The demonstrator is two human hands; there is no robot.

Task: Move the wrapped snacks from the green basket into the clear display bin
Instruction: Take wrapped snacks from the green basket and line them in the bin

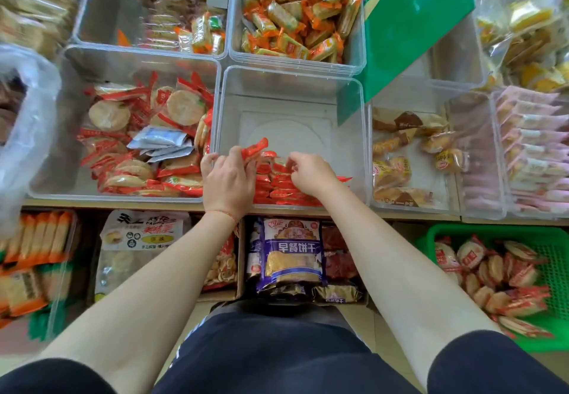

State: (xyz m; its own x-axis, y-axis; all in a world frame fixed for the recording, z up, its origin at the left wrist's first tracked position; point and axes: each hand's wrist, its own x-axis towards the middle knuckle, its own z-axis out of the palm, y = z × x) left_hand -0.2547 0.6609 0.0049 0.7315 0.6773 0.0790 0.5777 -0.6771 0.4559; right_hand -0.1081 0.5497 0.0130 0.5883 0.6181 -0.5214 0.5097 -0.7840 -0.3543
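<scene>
two hands work inside the clear display bin [289, 85] at centre frame: the left hand [228, 178] pinches a red-wrapped snack [254, 150], the right hand [311, 172] curls its fingers onto the stacked red-wrapped snacks [277, 189] at the bin's near wall. the green basket [554, 270], lower right, holds more rice crackers [498, 273].

- We see bright, even, diffuse light with only faint, soft shadows.
- We note pale glare on the walls of the clear plastic display bin [292, 85] and a sheen on the tilted green glossy card [412, 24].
- We find the centre fairly sharp; the left edge smears, blurring the orange-wrapped snack packs [34, 239].
- Wide-angle distortion bends the bin rims outward toward the corners.
</scene>
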